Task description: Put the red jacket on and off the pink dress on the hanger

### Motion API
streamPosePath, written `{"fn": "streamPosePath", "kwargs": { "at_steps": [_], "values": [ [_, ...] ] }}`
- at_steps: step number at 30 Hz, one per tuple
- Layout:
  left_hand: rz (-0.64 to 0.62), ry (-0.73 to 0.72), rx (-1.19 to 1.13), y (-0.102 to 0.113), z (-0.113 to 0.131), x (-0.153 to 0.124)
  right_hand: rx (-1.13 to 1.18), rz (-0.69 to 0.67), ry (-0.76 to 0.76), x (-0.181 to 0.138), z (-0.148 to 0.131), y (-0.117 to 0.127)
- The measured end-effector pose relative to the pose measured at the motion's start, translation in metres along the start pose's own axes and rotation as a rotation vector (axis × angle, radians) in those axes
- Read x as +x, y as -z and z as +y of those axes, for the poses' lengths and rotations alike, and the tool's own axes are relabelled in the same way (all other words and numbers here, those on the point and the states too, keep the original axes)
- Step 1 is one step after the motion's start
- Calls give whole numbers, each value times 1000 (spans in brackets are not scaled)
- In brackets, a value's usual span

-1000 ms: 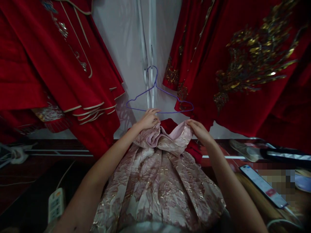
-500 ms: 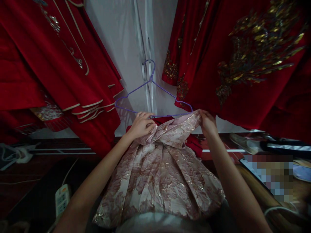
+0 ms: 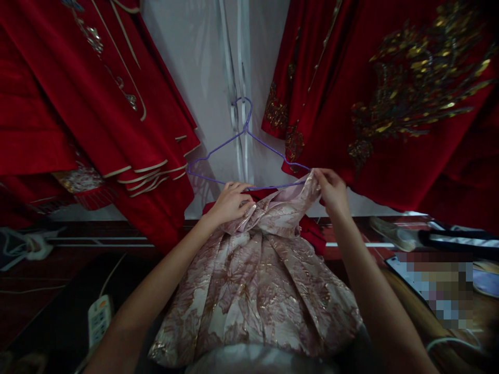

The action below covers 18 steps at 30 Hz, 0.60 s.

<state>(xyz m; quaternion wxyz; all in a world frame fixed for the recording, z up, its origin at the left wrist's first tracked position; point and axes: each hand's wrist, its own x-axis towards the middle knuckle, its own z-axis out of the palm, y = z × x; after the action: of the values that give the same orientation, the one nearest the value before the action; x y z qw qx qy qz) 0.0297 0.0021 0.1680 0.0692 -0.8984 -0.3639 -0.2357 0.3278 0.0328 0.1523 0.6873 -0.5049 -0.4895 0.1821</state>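
A pale pink brocade dress [image 3: 249, 280] with shiny gold patterning and a pleated skirt lies in front of me. A thin purple hanger [image 3: 273, 145] hangs above its bodice. My left hand [image 3: 233, 202] is closed with curled fingers on the left of the bodice, its upper fingers against the hanger's lower bar. Between thumb and fingers, my right hand [image 3: 331, 189] pinches the dress's upper right edge, raised over the hanger's right end. That end of the hanger is hidden by cloth.
Red embroidered garments hang left [image 3: 156, 119] and right [image 3: 390, 166] of a pale wall panel [image 3: 187, 67]. A power strip [image 3: 99, 319] lies at lower left. At right are a shoe [image 3: 392, 234] and a partly blurred-out device [image 3: 413, 285].
My right hand has moved slightly up and left, drawing the dress's edge further over the hanger's right end. My left hand stays nearly in place.
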Motion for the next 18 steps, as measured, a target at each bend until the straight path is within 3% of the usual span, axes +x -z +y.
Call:
{"fn": "streamPosePath", "kwargs": {
  "at_steps": [4, 8, 11, 14, 18],
  "values": [
    [12, -6, -66, -4, 7, 6, -272, -42, 268, 14, -31, -27],
    [62, 19, -153, -10, 13, 10, -362, -127, 336, 21, -48, -56],
    [137, 44, -255, -9, 5, 13, -394, -114, 367, 20, -50, -60],
    [331, 152, -326, -1, -27, 10, -405, -117, 406, 22, -52, -50],
    [786, 604, -230, 11, -101, -18, -403, -132, 411, 33, -56, -37]
  ]
}}
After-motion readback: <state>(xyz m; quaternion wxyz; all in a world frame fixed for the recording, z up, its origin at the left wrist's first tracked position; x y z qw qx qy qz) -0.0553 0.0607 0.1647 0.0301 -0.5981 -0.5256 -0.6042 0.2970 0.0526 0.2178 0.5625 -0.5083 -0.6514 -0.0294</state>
